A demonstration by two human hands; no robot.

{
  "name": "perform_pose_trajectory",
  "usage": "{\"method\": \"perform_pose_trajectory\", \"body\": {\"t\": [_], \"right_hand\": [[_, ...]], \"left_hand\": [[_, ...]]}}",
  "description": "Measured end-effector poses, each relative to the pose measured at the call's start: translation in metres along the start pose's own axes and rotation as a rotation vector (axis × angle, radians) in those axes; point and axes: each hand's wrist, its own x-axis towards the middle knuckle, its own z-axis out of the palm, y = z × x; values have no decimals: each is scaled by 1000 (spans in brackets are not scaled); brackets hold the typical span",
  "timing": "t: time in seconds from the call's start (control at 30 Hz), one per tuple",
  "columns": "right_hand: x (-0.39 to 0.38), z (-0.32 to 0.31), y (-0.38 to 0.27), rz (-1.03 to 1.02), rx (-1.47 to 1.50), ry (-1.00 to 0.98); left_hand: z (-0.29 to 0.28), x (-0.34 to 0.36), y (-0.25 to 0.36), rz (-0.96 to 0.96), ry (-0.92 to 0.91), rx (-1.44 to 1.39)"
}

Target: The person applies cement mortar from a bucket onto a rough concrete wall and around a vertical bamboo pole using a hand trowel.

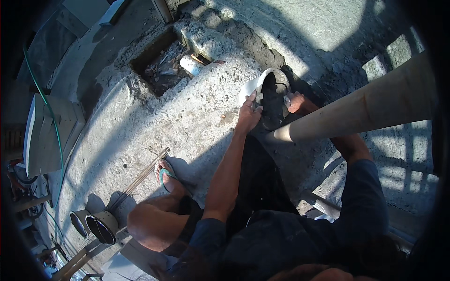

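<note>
A white bucket point(249, 89) lies tipped on the rough concrete in front of me, its mouth turned partly toward me and its inside dark with grey matter. My left hand point(250, 114) grips its near left rim, with the thumb at the edge of the opening. Across the mouth, my right hand point(295, 102) is closed at the bucket's right side. A small shiny bit shows by its fingers, but what it holds is hard to make out. A thick round post point(356, 102) crosses in front of my right forearm and hides part of it.
Beyond the bucket to the left is a square pit point(157, 61) with a white pipe point(191, 64) in it. Thin rods point(140, 179) lie near my sandalled foot. Two round containers point(107, 220) stand at lower left. A green hose point(56, 126) runs past pale blocks point(51, 136).
</note>
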Motion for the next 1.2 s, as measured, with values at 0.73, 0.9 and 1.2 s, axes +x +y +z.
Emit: {"method": "perform_pose_trajectory", "body": {"t": [0.73,0.9,1.2], "right_hand": [[-71,36,5,-432,616,-5],[-118,35,27,-294,894,367],[-227,84,91,505,1444,195]], "left_hand": [[-3,8,29,-79,-71,-66],[-4,13,26,-119,-94,-104],[-3,8,32,-199,-159,-96]]}}
